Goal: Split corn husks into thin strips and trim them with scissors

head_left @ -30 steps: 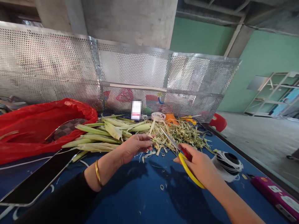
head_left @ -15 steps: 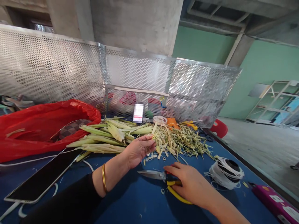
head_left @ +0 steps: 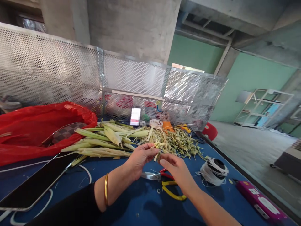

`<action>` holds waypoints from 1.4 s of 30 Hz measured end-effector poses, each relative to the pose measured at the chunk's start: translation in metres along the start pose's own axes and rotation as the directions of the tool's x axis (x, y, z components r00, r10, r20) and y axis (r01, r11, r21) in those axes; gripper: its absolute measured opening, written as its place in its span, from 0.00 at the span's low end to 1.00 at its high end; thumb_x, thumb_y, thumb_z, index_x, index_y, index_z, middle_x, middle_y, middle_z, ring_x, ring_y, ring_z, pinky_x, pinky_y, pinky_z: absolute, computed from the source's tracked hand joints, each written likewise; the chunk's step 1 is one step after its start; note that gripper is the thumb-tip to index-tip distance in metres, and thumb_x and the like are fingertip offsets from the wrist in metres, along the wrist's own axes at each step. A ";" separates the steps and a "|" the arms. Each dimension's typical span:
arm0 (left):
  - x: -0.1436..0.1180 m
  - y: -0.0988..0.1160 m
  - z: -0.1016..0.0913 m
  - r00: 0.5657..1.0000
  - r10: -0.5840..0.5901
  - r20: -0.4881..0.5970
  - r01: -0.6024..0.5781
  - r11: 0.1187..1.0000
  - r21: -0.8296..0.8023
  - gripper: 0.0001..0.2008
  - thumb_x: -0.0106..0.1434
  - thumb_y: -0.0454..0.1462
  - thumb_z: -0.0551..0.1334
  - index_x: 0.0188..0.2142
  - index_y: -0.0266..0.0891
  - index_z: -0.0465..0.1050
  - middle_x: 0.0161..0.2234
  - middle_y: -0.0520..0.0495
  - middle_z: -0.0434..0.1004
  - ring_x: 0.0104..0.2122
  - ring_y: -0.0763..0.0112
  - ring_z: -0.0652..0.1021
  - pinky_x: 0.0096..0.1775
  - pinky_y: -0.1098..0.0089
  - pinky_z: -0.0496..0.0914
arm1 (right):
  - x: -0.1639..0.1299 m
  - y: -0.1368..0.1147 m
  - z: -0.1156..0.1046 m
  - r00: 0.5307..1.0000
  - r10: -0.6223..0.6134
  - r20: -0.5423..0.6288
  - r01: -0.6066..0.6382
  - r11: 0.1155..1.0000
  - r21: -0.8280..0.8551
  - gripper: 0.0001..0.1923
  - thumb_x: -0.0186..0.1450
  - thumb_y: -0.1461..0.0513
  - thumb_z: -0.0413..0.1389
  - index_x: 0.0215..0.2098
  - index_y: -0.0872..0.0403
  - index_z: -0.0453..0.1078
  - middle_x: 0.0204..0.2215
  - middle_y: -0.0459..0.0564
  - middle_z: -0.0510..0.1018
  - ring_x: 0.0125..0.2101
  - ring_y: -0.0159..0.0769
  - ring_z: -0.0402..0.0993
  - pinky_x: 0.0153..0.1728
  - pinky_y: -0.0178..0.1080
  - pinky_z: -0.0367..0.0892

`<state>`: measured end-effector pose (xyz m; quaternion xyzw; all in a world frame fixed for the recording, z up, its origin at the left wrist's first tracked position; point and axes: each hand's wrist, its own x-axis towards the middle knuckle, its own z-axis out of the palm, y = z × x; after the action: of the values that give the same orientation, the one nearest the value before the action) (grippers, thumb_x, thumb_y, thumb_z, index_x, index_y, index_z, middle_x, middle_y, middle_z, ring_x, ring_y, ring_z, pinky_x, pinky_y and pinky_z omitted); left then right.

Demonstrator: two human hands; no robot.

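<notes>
At the far left we see a red plastic bag (head_left: 35,125) slumped on a blue table (head_left: 131,204), and in front of it a dark tablet (head_left: 35,185) lying flat with a white cable (head_left: 86,171) curling beside it. Just right of the bag lies a heap of pale green stalks (head_left: 98,142), pointing toward the bag. Our left hand (head_left: 141,157), a gold bangle (head_left: 106,194) on its wrist, pinches a small bunch of strips (head_left: 158,146) between thumb and fingertips, just above the table near the middle. Our right hand (head_left: 175,168) sits just beside it, fingers loosely spread and reaching toward the same strips; we cannot tell whether it touches them. Under both hands, scissors (head_left: 164,183) with yellow and red handles lie flat on the table. Behind the hands spreads a pile of trimmings (head_left: 181,142). Further right stands a spool of white cord (head_left: 213,169), then a purple box (head_left: 258,201) at the table's edge. A perforated metal screen (head_left: 70,75) runs along the back.
</notes>
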<state>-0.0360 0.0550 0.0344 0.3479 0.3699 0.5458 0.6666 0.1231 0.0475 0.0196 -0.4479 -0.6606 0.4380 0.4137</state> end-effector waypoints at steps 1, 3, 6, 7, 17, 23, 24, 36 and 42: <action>0.000 -0.001 0.000 1.000 0.001 0.001 -0.001 1.000 0.003 0.10 0.43 0.32 0.71 0.25 0.35 0.74 0.24 0.52 0.73 0.25 0.77 0.72 0.32 0.75 0.64 | 0.002 -0.002 0.006 1.000 0.002 -0.026 -0.001 1.000 0.020 0.16 0.57 0.51 0.59 0.34 0.56 0.72 0.32 0.49 0.78 0.34 0.39 0.74 0.35 0.37 0.69; 0.001 -0.002 -0.001 1.000 -0.007 -0.006 0.007 1.000 0.008 0.09 0.42 0.32 0.71 0.24 0.35 0.73 0.23 0.52 0.72 0.25 0.77 0.71 0.31 0.75 0.64 | 0.005 -0.006 0.015 0.998 -0.027 -0.063 0.029 0.999 0.034 0.16 0.56 0.51 0.60 0.32 0.56 0.71 0.28 0.47 0.77 0.31 0.37 0.73 0.33 0.36 0.68; 0.001 -0.001 -0.002 1.000 -0.004 -0.018 0.005 0.999 0.036 0.09 0.42 0.33 0.71 0.23 0.36 0.72 0.22 0.54 0.70 0.22 0.79 0.69 0.28 0.75 0.61 | 0.009 -0.007 0.022 0.995 -0.075 -0.060 0.077 0.997 0.023 0.15 0.59 0.51 0.57 0.28 0.56 0.70 0.23 0.45 0.74 0.27 0.35 0.72 0.31 0.35 0.66; 0.001 -0.001 -0.001 1.000 0.002 -0.020 -0.001 0.998 0.058 0.09 0.42 0.34 0.71 0.23 0.36 0.72 0.22 0.54 0.70 0.22 0.79 0.68 0.28 0.75 0.61 | 0.009 -0.007 0.023 0.995 -0.079 -0.056 0.080 0.997 0.017 0.15 0.60 0.51 0.55 0.28 0.56 0.69 0.22 0.45 0.73 0.26 0.34 0.71 0.30 0.35 0.66; 0.000 -0.010 0.003 0.984 0.102 -0.148 -0.067 0.973 0.222 0.13 0.36 0.35 0.73 0.22 0.34 0.74 0.22 0.52 0.73 0.26 0.75 0.70 0.32 0.73 0.62 | -0.003 0.006 0.021 0.987 -0.132 -0.094 0.099 0.952 -0.291 0.14 0.60 0.58 0.54 0.19 0.54 0.61 0.16 0.41 0.65 0.20 0.29 0.59 0.23 0.33 0.55; 0.004 -0.007 -0.002 0.991 0.012 -0.136 0.011 0.986 0.167 0.11 0.39 0.36 0.72 0.21 0.35 0.72 0.20 0.52 0.71 0.23 0.75 0.71 0.31 0.72 0.63 | -0.002 0.006 0.016 1.000 0.023 0.015 -0.023 0.999 0.031 0.15 0.61 0.51 0.54 0.27 0.55 0.70 0.24 0.47 0.76 0.26 0.35 0.71 0.30 0.36 0.65; 0.005 -0.004 -0.003 0.992 -0.009 -0.127 0.028 0.988 0.150 0.11 0.40 0.36 0.71 0.21 0.35 0.72 0.21 0.51 0.72 0.23 0.75 0.71 0.31 0.72 0.64 | 0.000 0.006 0.012 0.996 0.074 0.041 -0.078 0.989 0.123 0.18 0.61 0.49 0.54 0.29 0.55 0.71 0.26 0.49 0.77 0.27 0.36 0.72 0.32 0.37 0.67; 0.007 -0.008 -0.007 0.988 -0.068 -0.138 0.086 0.987 0.132 0.13 0.41 0.38 0.72 0.24 0.36 0.71 0.22 0.54 0.72 0.23 0.76 0.72 0.29 0.73 0.63 | 0.002 0.003 -0.002 0.982 0.146 0.120 -0.155 0.985 0.073 0.10 0.56 0.57 0.59 0.23 0.55 0.69 0.18 0.42 0.70 0.21 0.29 0.66 0.27 0.34 0.62; 0.007 -0.005 -0.005 0.988 -0.018 -0.151 0.045 0.984 0.173 0.13 0.40 0.38 0.72 0.23 0.35 0.72 0.23 0.51 0.74 0.26 0.74 0.74 0.27 0.74 0.60 | 0.003 0.007 -0.007 1.000 0.009 -0.012 -0.011 0.987 -0.159 0.11 0.58 0.57 0.56 0.22 0.54 0.67 0.18 0.41 0.66 0.21 0.29 0.62 0.25 0.34 0.58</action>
<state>-0.0369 0.0615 0.0265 0.3577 0.4709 0.5247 0.6123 0.1301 0.0535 0.0152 -0.4850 -0.6889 0.3836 0.3783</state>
